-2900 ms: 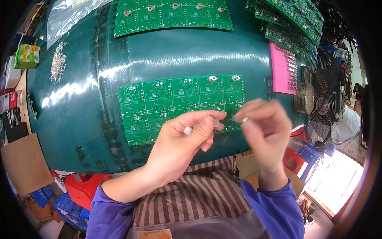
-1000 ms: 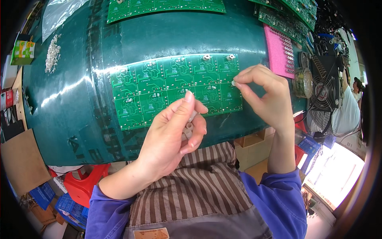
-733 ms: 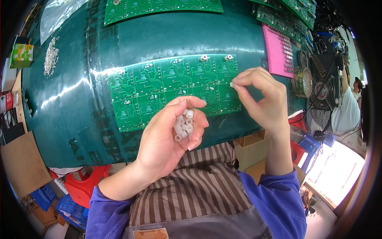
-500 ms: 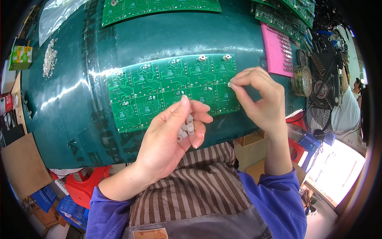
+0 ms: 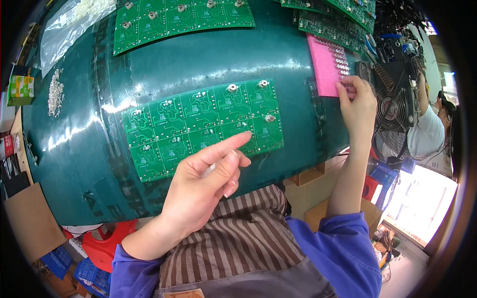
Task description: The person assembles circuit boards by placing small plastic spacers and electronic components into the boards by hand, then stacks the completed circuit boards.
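A green circuit board panel point(image 5: 198, 130) lies on the dark green table mat, divided into several repeated sections. Three small round metal parts stand at its right end, one point(image 5: 270, 118) in the near row. Over the panel's near edge, my left hand point(image 5: 201, 181) is curled closed, with small white plastic pieces point(image 5: 208, 170) partly showing between thumb and fingers. My right hand point(image 5: 358, 102) reaches to the pink foam sheet point(image 5: 325, 74), its fingertips bent together at the near end of rows of round metal parts point(image 5: 341, 60). What they pinch is hidden.
Another green panel point(image 5: 184, 22) with metal parts lies at the back, near stacked boards point(image 5: 330, 30). At left are a clear bag point(image 5: 67, 37) of white pieces and a pile of small clear parts point(image 5: 56, 94). A black fan point(image 5: 392, 108) stands right.
My right hand has left the panel's right end for the pink foam; a metal part now shows where its fingers were. My left hand has turned, covering most of its white pieces.
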Demonstrator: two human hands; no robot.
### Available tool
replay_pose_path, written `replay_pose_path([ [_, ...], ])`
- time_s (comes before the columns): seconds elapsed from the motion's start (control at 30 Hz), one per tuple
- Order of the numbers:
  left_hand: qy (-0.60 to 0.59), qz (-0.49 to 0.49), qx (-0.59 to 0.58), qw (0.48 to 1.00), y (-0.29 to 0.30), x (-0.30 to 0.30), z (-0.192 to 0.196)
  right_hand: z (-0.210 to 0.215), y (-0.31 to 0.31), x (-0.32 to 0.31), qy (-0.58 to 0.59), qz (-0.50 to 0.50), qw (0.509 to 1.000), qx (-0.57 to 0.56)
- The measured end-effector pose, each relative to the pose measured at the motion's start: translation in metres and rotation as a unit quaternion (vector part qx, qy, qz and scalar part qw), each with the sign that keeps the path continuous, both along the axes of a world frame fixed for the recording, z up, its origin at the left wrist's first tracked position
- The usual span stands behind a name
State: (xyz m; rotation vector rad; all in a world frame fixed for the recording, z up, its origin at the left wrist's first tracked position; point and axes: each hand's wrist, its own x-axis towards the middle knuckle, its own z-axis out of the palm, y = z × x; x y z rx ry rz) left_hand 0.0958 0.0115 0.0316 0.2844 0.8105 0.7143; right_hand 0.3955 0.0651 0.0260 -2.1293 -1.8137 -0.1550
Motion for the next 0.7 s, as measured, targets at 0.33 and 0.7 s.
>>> replay_pose_path([
  [0.33,-0.024,-0.002,0.033,0.999,0.0,0.001,-0.01,-0.012,0.006,-0.004,-0.001,-0.022,0.997,0.07],
  [0.7,-0.022,0.016,0.027,0.999,-0.002,0.001,-0.008,0.015,-0.052,-0.118,0.54,0.271,0.797,-0.019],
])
